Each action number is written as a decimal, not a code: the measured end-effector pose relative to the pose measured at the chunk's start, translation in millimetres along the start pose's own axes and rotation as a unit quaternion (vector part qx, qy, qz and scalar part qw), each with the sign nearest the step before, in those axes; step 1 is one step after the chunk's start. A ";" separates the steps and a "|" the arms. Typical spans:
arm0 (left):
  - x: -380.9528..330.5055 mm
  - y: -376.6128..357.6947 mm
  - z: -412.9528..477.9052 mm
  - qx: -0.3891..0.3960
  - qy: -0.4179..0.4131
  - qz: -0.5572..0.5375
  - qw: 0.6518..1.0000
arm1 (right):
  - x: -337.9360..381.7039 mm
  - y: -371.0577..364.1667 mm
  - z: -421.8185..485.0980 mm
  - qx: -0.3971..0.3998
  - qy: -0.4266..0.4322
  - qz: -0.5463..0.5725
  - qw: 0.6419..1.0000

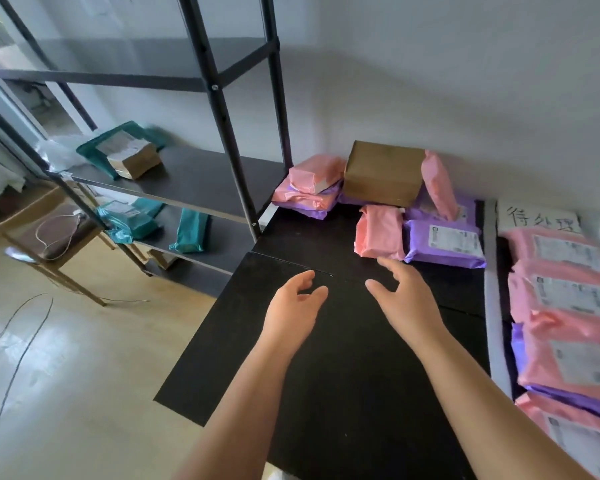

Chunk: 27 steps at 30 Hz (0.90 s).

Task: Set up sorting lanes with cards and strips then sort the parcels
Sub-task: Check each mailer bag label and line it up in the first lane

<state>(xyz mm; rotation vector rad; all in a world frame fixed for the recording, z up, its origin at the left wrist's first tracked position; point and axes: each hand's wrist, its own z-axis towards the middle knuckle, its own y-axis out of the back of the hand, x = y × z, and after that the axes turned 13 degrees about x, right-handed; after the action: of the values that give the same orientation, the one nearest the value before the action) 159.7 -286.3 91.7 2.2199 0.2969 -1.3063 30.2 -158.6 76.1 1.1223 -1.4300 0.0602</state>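
Observation:
Both hands hover over the black table, holding nothing. My left hand has loosely curled fingers. My right hand spreads its fingers just short of a pink parcel and a purple parcel. Behind them lie a brown cardboard box and more pink and purple parcels against the wall. A grey strip runs down the table on the right. Beyond it a white handwritten card heads a lane of several pink parcels.
A black metal shelf rack stands left of the table, with teal parcels and a small box on its shelves. A wooden chair and loose cables are on the floor at left.

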 end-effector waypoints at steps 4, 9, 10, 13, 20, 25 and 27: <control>-15.0 4.4 55.7 0.046 -0.014 0.014 0.999 | 0.3 14.7 33.4 -0.030 -0.051 -0.009 0.998; -42.9 14.5 125.1 0.104 -0.039 0.066 0.992 | 10.0 36.0 77.5 -0.074 -0.085 -0.001 0.994; -49.6 16.9 139.8 0.110 -0.046 0.078 0.990 | 13.1 39.7 88.3 -0.083 -0.094 0.001 0.992; -68.6 20.2 185.6 0.119 -0.061 0.103 0.986 | 19.0 49.1 124.6 -0.094 -0.114 -0.013 0.989; -99.9 10.4 283.8 0.142 -0.090 0.171 0.971 | 6.8 69.4 216.5 -0.098 -0.134 0.052 0.985; -110.8 -1.4 345.8 0.138 -0.089 0.206 0.965 | -15.4 79.3 272.8 -0.091 -0.148 0.133 0.976; -111.5 -6.5 366.0 0.135 -0.074 0.203 0.967 | -22.3 79.3 290.0 -0.089 -0.144 0.151 0.974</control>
<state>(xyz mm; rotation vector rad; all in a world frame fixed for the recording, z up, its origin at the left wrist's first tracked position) -170.3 -474.5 45.2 2.2233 -0.3959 -1.3288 -239.0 -287.2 32.6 0.7805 -1.8218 -0.0166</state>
